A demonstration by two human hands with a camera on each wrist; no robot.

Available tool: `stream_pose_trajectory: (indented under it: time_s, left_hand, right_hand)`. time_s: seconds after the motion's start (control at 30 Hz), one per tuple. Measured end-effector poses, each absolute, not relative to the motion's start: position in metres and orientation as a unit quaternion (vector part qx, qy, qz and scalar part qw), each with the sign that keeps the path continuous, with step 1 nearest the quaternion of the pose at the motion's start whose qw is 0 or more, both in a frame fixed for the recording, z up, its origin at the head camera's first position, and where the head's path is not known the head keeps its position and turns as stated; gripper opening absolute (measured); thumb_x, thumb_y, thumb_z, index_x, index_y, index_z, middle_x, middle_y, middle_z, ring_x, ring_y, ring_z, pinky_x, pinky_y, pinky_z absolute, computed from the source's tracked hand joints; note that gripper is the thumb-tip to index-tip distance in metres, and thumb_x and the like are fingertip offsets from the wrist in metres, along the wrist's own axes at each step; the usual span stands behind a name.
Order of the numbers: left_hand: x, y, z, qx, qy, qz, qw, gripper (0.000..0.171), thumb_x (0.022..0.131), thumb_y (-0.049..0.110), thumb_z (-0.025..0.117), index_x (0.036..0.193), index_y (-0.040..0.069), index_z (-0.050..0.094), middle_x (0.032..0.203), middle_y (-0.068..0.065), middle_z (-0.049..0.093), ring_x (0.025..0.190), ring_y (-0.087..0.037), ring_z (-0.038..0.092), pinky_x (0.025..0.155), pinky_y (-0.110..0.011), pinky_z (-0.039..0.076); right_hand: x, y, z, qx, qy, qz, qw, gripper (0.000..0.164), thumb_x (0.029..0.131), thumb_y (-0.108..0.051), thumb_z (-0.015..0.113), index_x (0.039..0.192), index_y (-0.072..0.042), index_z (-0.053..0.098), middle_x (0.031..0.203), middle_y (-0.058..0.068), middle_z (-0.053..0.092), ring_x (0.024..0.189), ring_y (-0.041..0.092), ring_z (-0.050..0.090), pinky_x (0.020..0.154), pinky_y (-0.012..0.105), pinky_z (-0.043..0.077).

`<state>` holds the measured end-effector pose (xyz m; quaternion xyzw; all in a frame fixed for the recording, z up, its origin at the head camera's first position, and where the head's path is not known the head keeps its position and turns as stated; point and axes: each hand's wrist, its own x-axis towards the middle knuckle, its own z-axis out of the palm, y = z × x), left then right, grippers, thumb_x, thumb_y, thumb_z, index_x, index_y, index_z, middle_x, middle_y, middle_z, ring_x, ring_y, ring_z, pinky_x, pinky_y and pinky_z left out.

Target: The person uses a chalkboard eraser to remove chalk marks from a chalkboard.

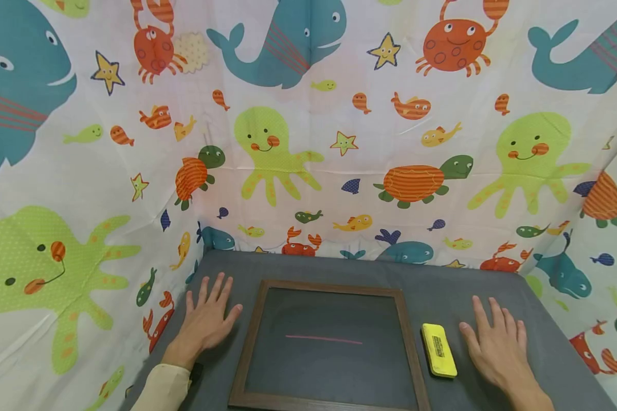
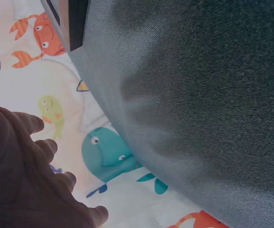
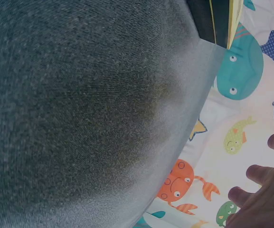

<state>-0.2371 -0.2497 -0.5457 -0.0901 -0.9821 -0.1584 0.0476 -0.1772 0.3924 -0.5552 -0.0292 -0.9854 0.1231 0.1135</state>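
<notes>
A small chalkboard (image 1: 329, 371) in a brown wooden frame (image 1: 253, 339) lies on the grey table, with one pink line (image 1: 324, 339) drawn across it. Left of the frame is my left hand (image 1: 208, 319), palm down with fingers spread, holding nothing. A yellow eraser (image 1: 439, 351) with a dark underside lies just right of the frame. Beyond it my right hand (image 1: 499, 351) is also palm down, fingers straight and apart, its thumb toward the eraser. In the wrist views, the left fingers (image 2: 46, 149) and right fingers (image 3: 258, 175) show at the edges, both without any object.
The dark grey tabletop (image 1: 339, 268) reaches back to a white curtain (image 1: 319, 154) printed with sea animals, which encloses the back and both sides. A dark band (image 1: 196, 374) sits at my left wrist, by a cream sleeve (image 1: 165, 388).
</notes>
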Motion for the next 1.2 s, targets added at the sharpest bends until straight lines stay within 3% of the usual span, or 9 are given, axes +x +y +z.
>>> stream_pose_trajectory:
  time_s: [0.27,0.43,0.53,0.7,0.9,1.2]
  left_hand:
    - [-0.236,-0.251,-0.546,-0.100,-0.980,-0.165,0.044,0.080,0.114,0.051,0.052,0.175,0.008,0.024,0.183,-0.017,0.018,0.168,-0.055,0.004,0.126,-0.084,0.000]
    - [-0.234,-0.251,-0.545,-0.130,-0.975,-0.174,0.056,0.075,0.112,0.041,0.061,0.173,0.008,0.033,0.180,-0.015,0.032,0.167,-0.053,0.015,0.126,-0.083,0.008]
    - [-0.233,-0.250,-0.541,-0.146,-0.970,-0.184,0.063,0.073,0.110,0.036,0.066,0.172,0.009,0.038,0.177,-0.013,0.038,0.166,-0.052,0.021,0.127,-0.082,0.013]
    - [-0.229,-0.244,-0.539,-0.177,-0.962,-0.204,0.040,0.073,0.107,0.030,0.072,0.171,0.011,0.041,0.175,-0.012,0.042,0.165,-0.050,0.026,0.128,-0.080,0.017]
    - [-0.226,-0.238,-0.545,-0.201,-0.956,-0.215,-0.017,0.073,0.107,0.026,0.073,0.171,0.012,0.040,0.176,-0.009,0.041,0.166,-0.049,0.026,0.128,-0.079,0.020]
    - [-0.221,-0.237,-0.551,-0.214,-0.942,-0.244,-0.083,0.073,0.107,0.027,0.074,0.170,0.010,0.042,0.177,-0.009,0.040,0.165,-0.053,0.025,0.126,-0.081,0.020]
  right_hand:
    - [-0.177,0.392,-0.554,-0.022,-0.983,0.129,0.125,0.081,0.117,-0.054,0.040,0.173,0.000,0.016,0.166,0.044,0.019,0.148,0.069,0.018,0.123,0.086,0.001]
    - [-0.174,0.392,-0.551,-0.022,-0.982,0.139,0.129,0.085,0.116,-0.051,0.043,0.169,0.010,0.016,0.163,0.047,0.021,0.146,0.071,0.020,0.124,0.085,0.001]
    - [-0.173,0.391,-0.548,-0.022,-0.981,0.145,0.123,0.085,0.116,-0.045,0.049,0.164,0.018,0.019,0.161,0.049,0.024,0.144,0.071,0.024,0.122,0.086,0.011]
    - [-0.172,0.384,-0.540,-0.036,-0.984,0.161,0.064,0.086,0.115,-0.042,0.053,0.157,0.028,0.025,0.156,0.053,0.028,0.140,0.072,0.030,0.112,0.087,0.028]
    - [-0.173,0.374,-0.542,-0.067,-0.981,0.180,-0.022,0.094,0.114,-0.052,0.049,0.157,0.028,0.025,0.154,0.054,0.027,0.140,0.072,0.031,0.114,0.084,0.033]
    - [-0.172,0.362,-0.553,-0.065,-0.979,0.178,-0.069,0.096,0.112,-0.056,0.052,0.154,0.028,0.028,0.147,0.055,0.036,0.135,0.071,0.040,0.109,0.081,0.041]
